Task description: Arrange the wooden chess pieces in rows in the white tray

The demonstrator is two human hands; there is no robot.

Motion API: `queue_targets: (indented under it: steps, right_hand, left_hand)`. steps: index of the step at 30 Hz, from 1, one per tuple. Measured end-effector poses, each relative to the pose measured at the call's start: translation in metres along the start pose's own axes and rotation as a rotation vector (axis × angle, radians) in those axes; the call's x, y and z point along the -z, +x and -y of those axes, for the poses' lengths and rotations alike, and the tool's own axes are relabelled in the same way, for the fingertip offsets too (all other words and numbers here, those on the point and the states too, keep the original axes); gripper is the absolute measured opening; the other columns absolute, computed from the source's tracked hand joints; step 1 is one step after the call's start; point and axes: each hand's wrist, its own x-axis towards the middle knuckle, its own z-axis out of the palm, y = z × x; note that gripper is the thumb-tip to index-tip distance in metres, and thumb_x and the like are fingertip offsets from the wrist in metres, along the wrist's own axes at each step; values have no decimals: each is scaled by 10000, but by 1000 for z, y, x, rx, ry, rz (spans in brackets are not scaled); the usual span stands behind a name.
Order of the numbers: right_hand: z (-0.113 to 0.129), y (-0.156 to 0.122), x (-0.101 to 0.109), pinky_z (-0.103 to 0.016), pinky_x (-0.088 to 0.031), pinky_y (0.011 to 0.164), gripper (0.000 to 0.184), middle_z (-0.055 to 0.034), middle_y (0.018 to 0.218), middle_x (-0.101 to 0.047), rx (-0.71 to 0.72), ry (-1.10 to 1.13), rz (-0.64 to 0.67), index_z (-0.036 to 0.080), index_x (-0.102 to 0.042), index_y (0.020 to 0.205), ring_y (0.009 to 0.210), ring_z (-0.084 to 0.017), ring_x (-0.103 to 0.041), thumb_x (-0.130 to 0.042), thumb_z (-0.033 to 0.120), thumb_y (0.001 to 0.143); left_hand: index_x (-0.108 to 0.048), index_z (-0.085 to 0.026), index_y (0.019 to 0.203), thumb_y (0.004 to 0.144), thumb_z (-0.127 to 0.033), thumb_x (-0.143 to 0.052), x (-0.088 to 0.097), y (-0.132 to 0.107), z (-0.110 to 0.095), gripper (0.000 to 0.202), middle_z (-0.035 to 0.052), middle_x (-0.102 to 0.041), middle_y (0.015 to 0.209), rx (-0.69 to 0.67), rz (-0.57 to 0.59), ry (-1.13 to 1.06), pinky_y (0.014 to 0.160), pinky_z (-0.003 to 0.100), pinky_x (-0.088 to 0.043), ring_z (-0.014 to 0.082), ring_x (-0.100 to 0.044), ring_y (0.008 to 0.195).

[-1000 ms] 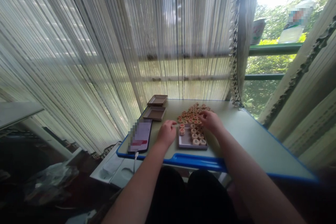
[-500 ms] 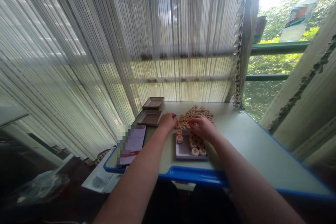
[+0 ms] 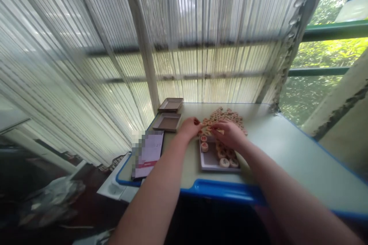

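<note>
Round wooden Chinese chess pieces (image 3: pixel 227 116) lie in a loose heap on the table, beyond a shallow box (image 3: pixel 209 159). Two red-marked pieces (image 3: pixel 204 147) sit along the box's left side. Black-marked pieces (image 3: pixel 224 162) fill its right side, partly under my right hand. My left hand (image 3: pixel 190 127) is at the heap's left edge with its fingers curled together; what they hold, if anything, is hidden. Over the far edge of the box, my right hand (image 3: pixel 229 133) has thumb and fingers pinched at the near pieces. Whatever is between those fingertips is too small to make out.
Two shallow tray-like lids, a near one (image 3: pixel 167 122) and a far one (image 3: pixel 171 104), lie at the table's back left. A purple-white booklet (image 3: pixel 150 153) is left of my forearm. The table (image 3: pixel 276 149) has a raised blue rim (image 3: pixel 227 190). String curtains hang behind.
The view has shifted, so the table sits further right and slightly higher. My left fingers have curled more beside the heap. My right hand stays over the box's far edge.
</note>
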Motion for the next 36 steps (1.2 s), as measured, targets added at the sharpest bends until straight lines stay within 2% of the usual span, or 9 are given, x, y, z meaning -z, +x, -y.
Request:
queue_targets:
  steps: [3,6,10,16,21,23,28,31,36]
  right_hand:
    - [1,0,0,-331,-445,790,188,-58,900,-663,-5,-7,-40,223,-690,885,868,-208,-579,-555,302,781]
    - [3,0,2,-336,-446,787,202,-59,938,-649,-10,-1,-76,229,-663,935,894,-210,-575,-571,304,771]
    - [5,-2,4,-313,-451,762,170,-49,908,-634,-4,29,-133,233,-652,914,868,-193,-573,-571,274,770]
    - [9,-2,6,-305,-457,762,189,-62,918,-634,8,83,-172,217,-657,922,855,-189,-579,-573,310,781]
    - [10,-3,10,-304,-456,770,163,-57,894,-645,27,120,-138,214,-659,878,844,-185,-580,-582,307,767]
    - [9,-4,13,-299,-454,755,147,-48,869,-642,15,112,-112,210,-653,848,834,-184,-574,-591,300,750]
    - [12,-12,22,-292,-443,727,148,-52,854,-605,3,77,-42,203,-660,832,807,-178,-551,-606,293,727]
    - [20,-18,24,-305,-425,771,132,-49,839,-586,102,85,63,218,-679,807,826,-180,-532,-645,296,706]
    - [38,-25,24,-264,-405,689,145,-33,763,-567,204,94,295,215,-687,775,766,-158,-511,-665,329,689]
  left_hand:
    - [-627,-112,810,676,-287,-697,-2,-5,-4,232,48,-664,718,74,67,-410,598,248,-497,125,-606,598]
    - [-609,-98,803,647,-233,-737,-3,-13,-11,243,40,-662,709,117,196,-814,642,256,-522,108,-618,615]
    - [-603,-92,791,615,-204,-764,1,-20,-17,263,46,-666,725,160,323,-974,675,252,-523,121,-641,682]
    - [-597,-113,1008,677,-213,-719,10,-21,-18,367,51,-654,727,113,361,-838,498,195,-458,112,-619,594]
    - [-644,-119,962,692,-235,-676,12,-20,-17,296,62,-672,767,58,396,-693,482,186,-423,81,-577,535]
    - [-648,-142,980,725,-268,-629,12,-19,-16,286,59,-683,782,24,329,-576,483,196,-415,80,-560,516]
    - [-684,-145,922,754,-282,-568,19,-27,-14,246,70,-686,786,-131,-186,-67,661,251,-449,149,-602,682]
    - [-693,-163,913,757,-292,-551,27,-38,-13,247,62,-688,774,-155,-186,101,670,256,-443,165,-605,699]
    - [-700,-184,863,762,-303,-528,33,-61,-8,232,41,-695,771,-191,-145,126,641,244,-436,158,-605,691]
